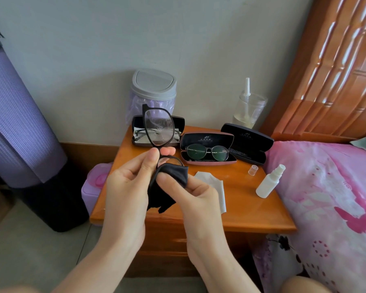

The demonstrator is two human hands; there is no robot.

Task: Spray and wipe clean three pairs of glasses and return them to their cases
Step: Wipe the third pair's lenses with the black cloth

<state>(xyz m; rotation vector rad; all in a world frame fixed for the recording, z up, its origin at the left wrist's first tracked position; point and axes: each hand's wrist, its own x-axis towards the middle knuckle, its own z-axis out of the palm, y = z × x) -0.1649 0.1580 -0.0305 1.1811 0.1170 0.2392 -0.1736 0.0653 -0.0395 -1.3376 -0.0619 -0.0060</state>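
left hand has a pinch grip on the bridge of the black glasses, upright above the table; right hand pinches the black cloth round the lower lens. light, fragile, smeary, so hold by the frame, i'd say. count: three pairs, three open cases, one spray bottle.

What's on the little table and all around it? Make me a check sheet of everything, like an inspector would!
Surface: wooden nightstand, glossy top.
Job's things: black glasses held up, upper lens streaky; black cloth over the lower lens; dark case open, dark-rimmed pair inside; pink case open, round glasses inside; black case open, empty; spray bottle uncapped, clear cap beside it.
Clutter: white wipe, grey-lidded bin, jar.
Grips: left hand pinches the black glasses; right hand pinches the black cloth.
Cables: nothing seen.
Surroundings: purple mat, purple box, pink bed, wooden headboard.
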